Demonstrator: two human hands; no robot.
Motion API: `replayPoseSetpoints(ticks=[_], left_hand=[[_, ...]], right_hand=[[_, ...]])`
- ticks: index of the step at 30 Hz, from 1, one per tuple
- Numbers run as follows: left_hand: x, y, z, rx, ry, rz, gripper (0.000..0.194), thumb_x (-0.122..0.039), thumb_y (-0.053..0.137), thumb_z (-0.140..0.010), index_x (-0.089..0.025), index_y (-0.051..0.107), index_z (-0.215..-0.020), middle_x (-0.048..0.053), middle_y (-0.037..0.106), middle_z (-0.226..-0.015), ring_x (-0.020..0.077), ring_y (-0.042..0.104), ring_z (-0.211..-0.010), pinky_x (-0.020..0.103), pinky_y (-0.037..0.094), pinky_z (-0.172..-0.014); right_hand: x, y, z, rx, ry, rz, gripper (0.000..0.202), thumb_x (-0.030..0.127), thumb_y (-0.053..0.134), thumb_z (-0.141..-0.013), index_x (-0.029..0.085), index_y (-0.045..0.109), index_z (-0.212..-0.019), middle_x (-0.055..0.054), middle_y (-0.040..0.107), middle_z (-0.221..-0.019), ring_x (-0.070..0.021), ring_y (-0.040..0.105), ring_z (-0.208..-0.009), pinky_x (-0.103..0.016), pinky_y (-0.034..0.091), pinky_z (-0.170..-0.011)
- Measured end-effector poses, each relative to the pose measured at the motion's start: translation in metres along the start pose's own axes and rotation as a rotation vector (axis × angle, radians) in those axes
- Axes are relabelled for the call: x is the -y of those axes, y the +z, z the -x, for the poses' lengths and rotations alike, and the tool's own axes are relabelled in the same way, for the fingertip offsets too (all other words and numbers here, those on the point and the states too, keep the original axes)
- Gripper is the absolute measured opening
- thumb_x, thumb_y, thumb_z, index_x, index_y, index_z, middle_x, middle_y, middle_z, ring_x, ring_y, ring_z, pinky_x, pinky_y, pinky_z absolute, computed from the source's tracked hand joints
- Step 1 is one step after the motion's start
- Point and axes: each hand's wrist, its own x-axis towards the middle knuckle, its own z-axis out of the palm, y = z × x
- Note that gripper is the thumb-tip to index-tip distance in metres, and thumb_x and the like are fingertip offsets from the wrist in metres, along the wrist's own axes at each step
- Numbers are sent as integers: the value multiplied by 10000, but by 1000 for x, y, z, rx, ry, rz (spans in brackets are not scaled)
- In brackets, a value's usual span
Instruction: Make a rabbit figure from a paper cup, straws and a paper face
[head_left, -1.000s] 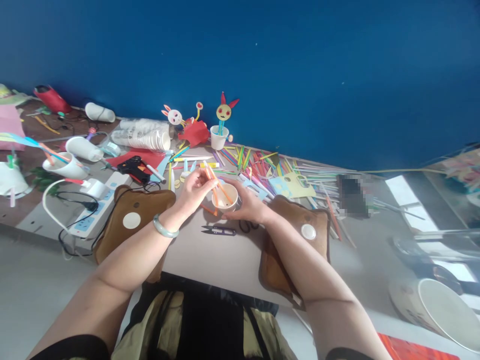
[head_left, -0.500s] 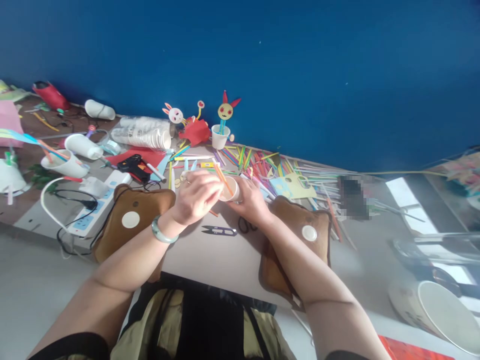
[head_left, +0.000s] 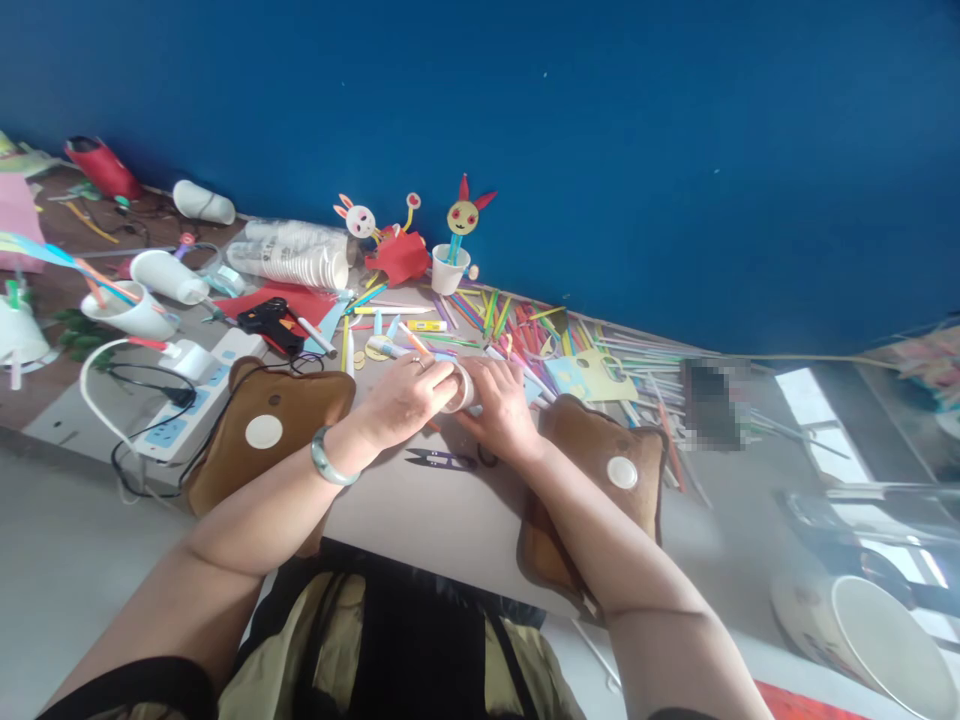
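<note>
Near a blue wall (head_left: 600, 180), right fingers (head_left: 496, 383) are clamping a round white cup (head_left: 459, 398); left fingers (head_left: 436, 376), grip unclear, are partly hiding it.

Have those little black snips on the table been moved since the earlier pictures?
No. Judged against the brown cushion on the left, the black snips lie in the same place, pointing the same way.

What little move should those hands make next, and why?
Perhaps ease the left hand off the cup, with the right hand steadying it: the left fingers cover part of its mouth, hiding much of the inside, while the right hand already wraps its side.
</note>
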Motion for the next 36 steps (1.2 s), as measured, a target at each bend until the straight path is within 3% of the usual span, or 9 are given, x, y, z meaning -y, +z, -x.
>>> replayPoseSetpoints(ticks=[10, 17, 23, 31, 36], left_hand=[[-1, 0, 1, -82, -58, 12, 192, -103, 499, -959, -167, 648, -856, 64, 667, -910, 181, 620, -738, 333, 452, -651], [-9, -7, 1, -191, -165, 132, 177, -118, 499, -971, -199, 657, -969, 57, 701, -989, 164, 660, -775, 319, 468, -692], [-12, -14, 0, -258, -183, 109, 135, -195, 526, -983, -207, 654, -1023, 61, 716, -1001, 176, 695, -838, 309, 490, -725], [-14, -15, 2, -255, -259, 213, 113, -233, 540, -982, -199, 639, -1025, 69, 708, -1025, 186, 689, -867, 327, 497, -783], [-14, -18, -1, -217, -249, 224, 145, -191, 510, -984, -192, 650, -946, 67, 698, -980, 182, 678, -862, 321, 515, -776]], right_hand=[[1, 3, 1, -75, -23, -171, 574, 322, 635, -849, 206, 462, -1384, -153, 631, -1261, -362, 580, -1186, -549, 474, -991], [8, -1, 0, -117, 124, -317, 546, 295, 666, -829, 253, 491, -1345, -130, 646, -1275, -336, 622, -1186, -527, 534, -983], [11, 1, 3, -195, 163, -354, 588, 401, 716, -825, 259, 455, -1331, -137, 621, -1292, -335, 607, -1203, -537, 504, -1020], [10, 8, 9, -255, 105, -336, 580, 452, 675, -865, 257, 409, -1342, -145, 609, -1271, -329, 618, -1182, -534, 525, -992], [9, 9, 11, -193, 125, -345, 584, 428, 676, -861, 253, 412, -1351, -160, 594, -1326, -353, 593, -1234, -563, 496, -1034]])
